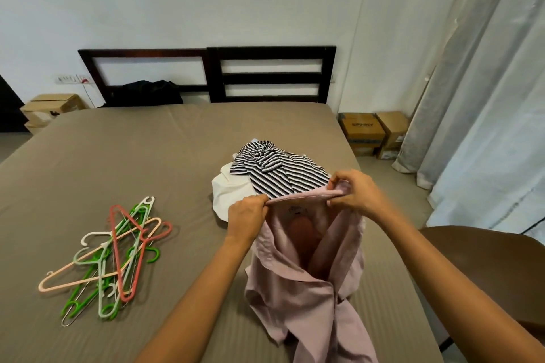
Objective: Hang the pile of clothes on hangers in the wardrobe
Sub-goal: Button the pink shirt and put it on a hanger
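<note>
- Pink shirt (300, 289): held up by its collar over the near part of the bed (147, 156); the lower cloth trails on the sheet.
- Left hand (246, 215): fingers curled, pinching the collar's left end.
- Right hand (354, 191): fingers and thumb curled round the collar's right end.
- Hangers (112, 256): loose tangle flat on the bed, left of the shirt and well apart from it; green, white, peach and red.
- Striped top (277, 171): just beyond the hands, lying on a white garment (233, 194). This is the rest of the pile.
- Headboard (265, 74): dark wood, against the wall; black bundle (144, 93) at its foot.
- Boxes (371, 132): on the floor right of the bed, beside the curtain (472, 97).
</note>
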The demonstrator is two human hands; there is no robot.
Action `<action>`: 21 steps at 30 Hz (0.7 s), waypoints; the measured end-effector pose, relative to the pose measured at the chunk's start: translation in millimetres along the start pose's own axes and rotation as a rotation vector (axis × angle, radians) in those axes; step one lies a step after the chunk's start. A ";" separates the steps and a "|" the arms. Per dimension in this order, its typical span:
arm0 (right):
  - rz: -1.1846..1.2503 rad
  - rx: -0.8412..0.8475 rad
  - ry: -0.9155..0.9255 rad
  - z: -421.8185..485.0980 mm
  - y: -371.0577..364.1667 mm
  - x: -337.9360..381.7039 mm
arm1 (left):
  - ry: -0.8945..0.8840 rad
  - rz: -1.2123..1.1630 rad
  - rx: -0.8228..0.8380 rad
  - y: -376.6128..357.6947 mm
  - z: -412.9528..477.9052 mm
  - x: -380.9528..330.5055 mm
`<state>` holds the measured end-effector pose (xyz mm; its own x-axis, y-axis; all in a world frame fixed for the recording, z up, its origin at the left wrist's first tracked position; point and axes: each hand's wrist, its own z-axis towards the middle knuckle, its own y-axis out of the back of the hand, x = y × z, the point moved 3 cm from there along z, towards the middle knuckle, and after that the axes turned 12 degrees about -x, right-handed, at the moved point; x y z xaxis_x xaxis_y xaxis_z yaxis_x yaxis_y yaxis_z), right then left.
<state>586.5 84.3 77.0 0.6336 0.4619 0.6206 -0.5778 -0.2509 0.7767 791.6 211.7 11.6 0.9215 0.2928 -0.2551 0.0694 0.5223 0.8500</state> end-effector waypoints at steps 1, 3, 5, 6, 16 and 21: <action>-0.133 -0.063 0.060 -0.6 -1.7 -1.5 | 0.010 0.032 -0.019 -0.6 1.4 3.1; -0.234 -0.239 0.175 -4.1 -6.6 -5.9 | 0.028 0.077 -0.064 0.8 3.2 5.4; -0.465 -0.457 0.276 -9.6 -13.0 -11.2 | 0.032 0.102 -0.113 1.5 1.4 4.3; -0.578 -0.529 0.302 -11.8 -15.8 -13.4 | 0.030 0.111 -0.138 2.4 -1.0 2.8; -0.709 -0.427 0.035 -23.4 -30.2 -2.1 | 0.216 -0.048 -0.006 11.5 -22.6 12.4; -0.466 -0.234 -0.142 7.0 -18.4 16.8 | 0.524 -0.446 0.243 18.6 23.3 33.7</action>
<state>611.4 90.7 73.9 0.9043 0.3552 0.2368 -0.3074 0.1569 0.9386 832.8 212.7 29.6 0.4862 0.4702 -0.7366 0.5346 0.5068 0.6763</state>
